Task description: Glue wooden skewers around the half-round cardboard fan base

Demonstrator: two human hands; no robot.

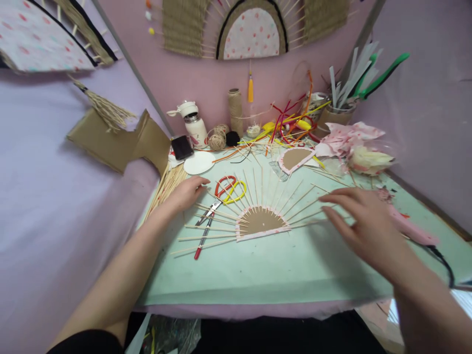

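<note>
A half-round cardboard piece (pixel 261 222) with several thin bamboo sticks (pixel 295 199) fanning out from its edge lies flat on the pale green table (pixel 258 275). My left hand (pixel 184 193) rests on the left-hand sticks, fingers slightly curled and holding nothing. My right hand (pixel 359 219) hovers over the right-hand sticks with its fingers spread, blurred by motion. Scissors with a red and a yellow handle (pixel 225 191) lie over the sticks just right of my left hand. A red-tipped pen (pixel 203 239) lies beside them.
A bundle of loose sticks (pixel 165 189) lies at the left edge. At the back stand a white flask (pixel 193 125), twine spools (pixel 217 139), a phone (pixel 182 147), coloured pipe cleaners (pixel 291 125) and a cup of strips (pixel 337 115). Pink fabric (pixel 348 137) and a pink glue gun (pixel 409 226) sit right.
</note>
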